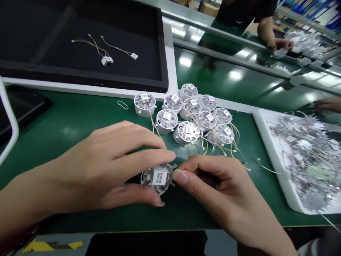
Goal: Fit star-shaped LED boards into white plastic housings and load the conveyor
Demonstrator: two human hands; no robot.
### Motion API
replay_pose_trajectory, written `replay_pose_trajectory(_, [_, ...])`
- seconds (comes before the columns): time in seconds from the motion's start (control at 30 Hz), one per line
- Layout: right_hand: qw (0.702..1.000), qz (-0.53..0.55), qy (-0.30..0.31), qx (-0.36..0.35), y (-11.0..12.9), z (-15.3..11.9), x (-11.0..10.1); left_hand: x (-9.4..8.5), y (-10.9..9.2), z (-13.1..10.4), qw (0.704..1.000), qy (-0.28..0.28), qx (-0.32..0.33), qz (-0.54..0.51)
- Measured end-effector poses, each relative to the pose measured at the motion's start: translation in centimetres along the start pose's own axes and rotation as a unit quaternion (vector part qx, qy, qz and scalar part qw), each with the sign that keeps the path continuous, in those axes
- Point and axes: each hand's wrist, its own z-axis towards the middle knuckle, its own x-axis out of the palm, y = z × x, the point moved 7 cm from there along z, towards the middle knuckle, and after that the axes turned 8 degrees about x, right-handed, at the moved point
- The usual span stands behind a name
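Observation:
A finned metal part with a white label (160, 177) sits low in the middle, above the green table's front edge. My left hand (117, 167) is curled round it, fingers over the far side and thumb on the near side. From the right, my right hand (221, 188) pinches at the part's right edge with thumb and forefinger; what lies between those fingertips is hidden. Just beyond my hands stand several round white housings (167, 121) with labelled finned parts in them and thin wires trailing to the right.
A black foam tray (144, 74) at the back left holds a few labelled pieces with wires. On the right, a white tray (274, 167) is heaped with finned parts. Across the table a person's hand (279, 43) is near white pieces. A rubber band (123, 104) lies left of the housings.

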Motion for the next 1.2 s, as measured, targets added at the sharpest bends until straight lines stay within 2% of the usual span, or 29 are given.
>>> replay_pose_trajectory(0.07, [0.999,-0.039,0.017,0.012,-0.3,0.3,0.3,0.3,-0.5,0.0,0.997,0.008,0.047,0.054])
replay_pose_trajectory(0.17, [0.994,-0.106,0.022,0.016,-0.6,0.6,0.6,0.9,-0.8,0.0,0.994,0.03,0.068,0.075])
replay_pose_trajectory(0.4, [0.982,-0.19,0.001,-0.007,-1.2,0.6,0.8,1.8,-0.8,0.0,0.991,0.08,0.078,0.07])
replay_pose_trajectory(0.7, [0.97,-0.238,-0.043,-0.034,-1.3,0.6,0.7,2.3,-0.6,-0.1,0.99,0.097,0.063,0.086])
replay_pose_trajectory(0.83, [0.963,-0.246,-0.073,-0.077,-1.2,-0.1,0.0,2.6,-0.4,-0.2,0.992,0.106,0.047,0.055])
replay_pose_trajectory(1.03, [0.956,-0.255,-0.028,-0.145,-1.3,-0.9,0.2,2.8,-0.3,-0.1,0.993,0.113,0.027,0.008])
replay_pose_trajectory(1.2, [0.917,-0.331,-0.059,-0.214,-1.2,-1.1,0.7,2.9,0.0,-0.2,0.993,0.113,0.024,-0.009])
